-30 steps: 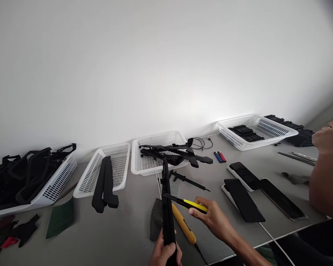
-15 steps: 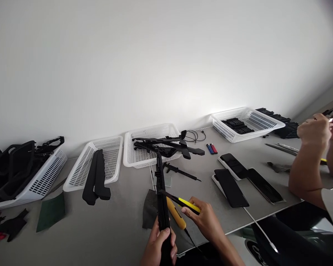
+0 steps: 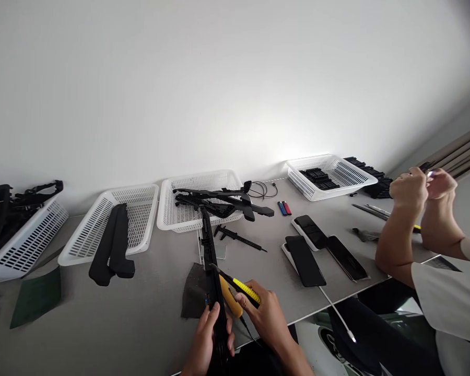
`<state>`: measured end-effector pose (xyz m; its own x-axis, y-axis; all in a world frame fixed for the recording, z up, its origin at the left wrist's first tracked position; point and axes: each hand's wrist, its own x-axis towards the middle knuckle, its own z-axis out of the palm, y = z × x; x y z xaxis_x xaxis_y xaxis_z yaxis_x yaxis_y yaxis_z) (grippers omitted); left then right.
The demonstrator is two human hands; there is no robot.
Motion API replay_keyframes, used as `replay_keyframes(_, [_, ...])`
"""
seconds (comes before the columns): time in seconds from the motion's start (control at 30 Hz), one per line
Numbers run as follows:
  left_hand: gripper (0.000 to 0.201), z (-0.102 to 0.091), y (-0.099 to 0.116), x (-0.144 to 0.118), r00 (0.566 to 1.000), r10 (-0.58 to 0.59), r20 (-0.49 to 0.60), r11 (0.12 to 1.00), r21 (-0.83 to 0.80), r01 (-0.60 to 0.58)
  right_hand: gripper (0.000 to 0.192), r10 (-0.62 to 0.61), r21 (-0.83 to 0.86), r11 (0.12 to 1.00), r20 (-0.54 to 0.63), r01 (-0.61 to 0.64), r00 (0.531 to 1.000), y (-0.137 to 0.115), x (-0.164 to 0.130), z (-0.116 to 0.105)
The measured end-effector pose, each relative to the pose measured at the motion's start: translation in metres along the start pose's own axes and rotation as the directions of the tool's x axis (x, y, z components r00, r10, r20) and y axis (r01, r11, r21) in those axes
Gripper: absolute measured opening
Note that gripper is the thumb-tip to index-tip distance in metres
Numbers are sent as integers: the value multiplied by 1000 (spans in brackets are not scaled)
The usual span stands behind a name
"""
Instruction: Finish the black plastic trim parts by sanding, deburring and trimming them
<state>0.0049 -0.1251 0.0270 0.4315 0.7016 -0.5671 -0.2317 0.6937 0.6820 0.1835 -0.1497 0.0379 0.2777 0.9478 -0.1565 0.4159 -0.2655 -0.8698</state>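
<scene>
My left hand (image 3: 206, 334) is wrapped round the lower end of a long black plastic strip (image 3: 210, 256), which points up and away from me. In my right hand (image 3: 264, 308) is a utility knife with a yellow-and-black handle (image 3: 246, 290); its tip end lies at the strip's right side, though I cannot tell whether it touches. Just behind the knife, a yellow corded tool (image 3: 231, 297) rests on the table. A dark grey cloth (image 3: 194, 290) lies left of the strip. Beyond sit black calipers (image 3: 241, 238) and a small clear plate (image 3: 220, 251).
Along the wall stand white baskets (image 3: 149, 243) with black plastic parts (image 3: 219, 201). Several phones (image 3: 305, 261), two lighters (image 3: 284, 208) and a cable (image 3: 263, 189) lie to the right. A green sheet (image 3: 37, 297) is at left. Another person's hands (image 3: 411, 188) are raised at far right.
The view has swung to the right, so the table's things sit further left. The knife's tip has stayed close to the strip, and both hands keep their hold.
</scene>
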Motion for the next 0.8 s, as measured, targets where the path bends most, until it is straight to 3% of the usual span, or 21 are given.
replay_keyframes(0.2, [71, -14, -22, 12, 999, -48, 26, 990, -133, 51, 64, -11, 62, 998, 1, 11, 1000, -2, -9, 2])
replay_keyframes(0.37, [64, -22, -31, 14, 996, -29, 78, 978, -205, 45, 62, -75, 65, 995, 49, 72, 996, 0, -15, 0])
replay_keyframes(0.53, [73, -22, -29, 16, 988, -74, 139, 970, -220, 104, 54, -109, -9, 994, -10, 109, 994, 2, -1, -4])
replay_keyframes(0.63, [75, -23, -30, 18, 988, -93, 120, 972, -203, 116, 50, -120, -45, 992, -77, 117, 990, 0, 9, -9])
replay_keyframes(0.8, [74, -24, -34, 19, 989, -96, 109, 972, -206, 117, 41, -182, -119, 976, 14, 183, 983, -2, 17, -18])
